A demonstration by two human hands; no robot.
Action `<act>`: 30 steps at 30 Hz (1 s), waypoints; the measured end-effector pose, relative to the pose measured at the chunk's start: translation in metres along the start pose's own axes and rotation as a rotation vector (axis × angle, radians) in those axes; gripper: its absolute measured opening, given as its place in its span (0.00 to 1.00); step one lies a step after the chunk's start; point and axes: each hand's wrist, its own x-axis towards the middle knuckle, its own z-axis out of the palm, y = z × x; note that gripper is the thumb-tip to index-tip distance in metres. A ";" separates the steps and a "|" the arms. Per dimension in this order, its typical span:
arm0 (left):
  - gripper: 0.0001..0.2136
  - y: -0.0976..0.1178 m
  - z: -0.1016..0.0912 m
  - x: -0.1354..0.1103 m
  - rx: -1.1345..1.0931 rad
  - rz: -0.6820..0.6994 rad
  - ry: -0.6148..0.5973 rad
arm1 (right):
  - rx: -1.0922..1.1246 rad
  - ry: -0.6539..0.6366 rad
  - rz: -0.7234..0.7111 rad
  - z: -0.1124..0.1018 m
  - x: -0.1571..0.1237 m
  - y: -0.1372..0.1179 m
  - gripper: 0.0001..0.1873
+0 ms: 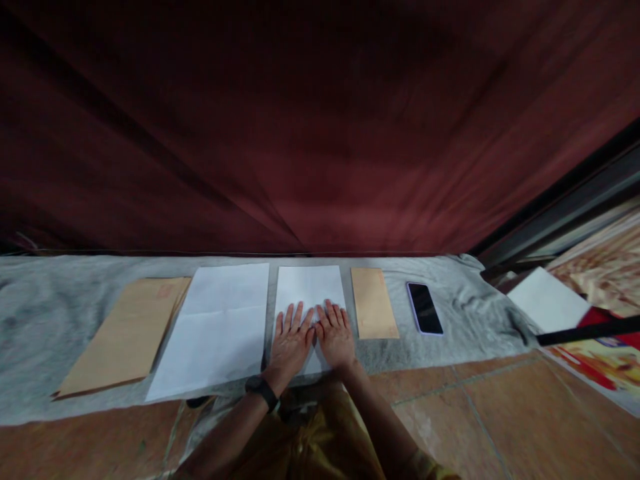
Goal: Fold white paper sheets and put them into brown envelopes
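My left hand (291,339) lies flat with its fingers spread on a white sheet of paper (309,283) in the middle of the cloth. Beside it, thumbs nearly touching, my right hand (335,335) rests flat on the same sheet, fingers stretched forward. The lower part of the sheet is partly covered by my hands. Just left is a larger stack or sheet of white paper (220,327) with a crease across it. Close to the right of my right hand lies a small brown envelope (375,303).
Large brown envelopes (127,330) are stacked at the left. A phone (425,308) with a dark screen lies at the right. Everything rests on a grey cloth (390,357). Behind hangs a dark red curtain (320,147). Tiled floor (475,407) shows in front.
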 end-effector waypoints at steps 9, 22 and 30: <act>0.25 -0.002 0.003 -0.005 -0.005 -0.028 0.023 | -0.036 0.055 0.052 0.002 -0.004 -0.001 0.27; 0.32 -0.005 0.013 -0.019 -0.083 -0.076 0.155 | -0.069 0.069 0.075 0.003 -0.007 -0.002 0.28; 0.26 -0.002 -0.002 -0.041 -0.023 0.013 0.064 | -0.061 0.117 0.066 0.002 -0.007 -0.002 0.27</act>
